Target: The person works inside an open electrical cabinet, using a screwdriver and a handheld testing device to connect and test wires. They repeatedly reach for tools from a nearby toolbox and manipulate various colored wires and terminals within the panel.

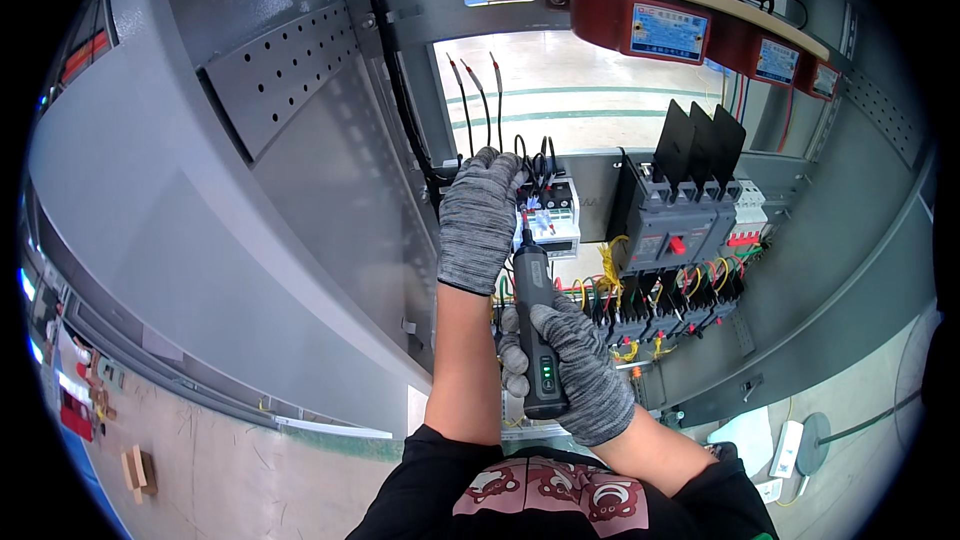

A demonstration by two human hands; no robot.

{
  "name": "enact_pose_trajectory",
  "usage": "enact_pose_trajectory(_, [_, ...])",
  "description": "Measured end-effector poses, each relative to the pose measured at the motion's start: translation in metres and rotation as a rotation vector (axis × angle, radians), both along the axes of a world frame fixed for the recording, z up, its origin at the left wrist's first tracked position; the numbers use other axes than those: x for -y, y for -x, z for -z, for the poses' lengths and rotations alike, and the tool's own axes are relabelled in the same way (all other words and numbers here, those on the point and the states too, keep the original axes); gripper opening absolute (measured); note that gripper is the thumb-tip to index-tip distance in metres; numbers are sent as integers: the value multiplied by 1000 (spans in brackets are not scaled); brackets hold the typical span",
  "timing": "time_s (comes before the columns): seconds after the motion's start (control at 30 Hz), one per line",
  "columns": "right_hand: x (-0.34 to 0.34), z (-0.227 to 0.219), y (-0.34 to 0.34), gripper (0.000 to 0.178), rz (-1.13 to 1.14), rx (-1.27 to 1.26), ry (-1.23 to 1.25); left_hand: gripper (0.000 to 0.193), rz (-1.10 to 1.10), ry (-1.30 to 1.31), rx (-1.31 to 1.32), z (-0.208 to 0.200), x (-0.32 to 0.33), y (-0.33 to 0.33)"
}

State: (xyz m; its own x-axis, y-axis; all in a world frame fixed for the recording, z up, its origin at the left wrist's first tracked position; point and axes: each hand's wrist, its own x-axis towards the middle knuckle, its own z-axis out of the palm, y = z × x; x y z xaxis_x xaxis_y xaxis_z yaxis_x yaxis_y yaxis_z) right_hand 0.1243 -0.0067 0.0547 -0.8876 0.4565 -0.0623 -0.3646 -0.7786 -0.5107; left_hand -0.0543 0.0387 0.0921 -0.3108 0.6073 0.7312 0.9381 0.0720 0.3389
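My right hand (585,370), in a grey knit glove, is wrapped round a black cordless screwdriver (536,315) with green lights near its lower end. The tool's bit points up at the front of a small white module with black terminals (552,230). Just left of that module is my left hand (480,215), also gloved, back toward me and fingers curled at the top. Black wires (483,105) with red-sleeved ends rise from behind those fingertips; whether they are gripped is hidden. Other black wires (540,162) loop into the module's top.
A grey metal cabinet (330,180) surrounds the work. To the right sit a large circuit breaker with black dividers (675,230), smaller breakers (670,315) below it, and a white breaker with red switches (748,215). Dark red current transformers (605,15) hang above. A power strip (788,448) lies lower right.
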Motion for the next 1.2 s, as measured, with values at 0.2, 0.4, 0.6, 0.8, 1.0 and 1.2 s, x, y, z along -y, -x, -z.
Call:
enact_pose_trajectory(0.2, [4, -13, 5, 29, 97, 145, -199, 22, -13, -39, -28, 5, -1, 5])
enact_pose_trajectory(0.4, [-3, -1, 9, 47, 123, 278, -376, 21, 51, -66, 20, 5, -3, 5])
enact_pose_trajectory(0.6, [-7, -5, 9, 77, 238, 435, -726, 19, 88, -98, 95, 6, 2, 4])
enact_pose_trajectory(0.8, [-18, -28, -2, 80, 198, 533, -1093, 23, 68, -124, 35, 18, 4, 6])
enact_pose_trajectory(1.0, [-22, -14, 5, 75, 334, 708, -1570, 25, 55, -104, 155, 17, 12, 0])
enact_pose_trajectory(1.2, [-8, -47, 4, 75, 214, 585, -973, 23, 80, -137, 247, 17, 9, -4])
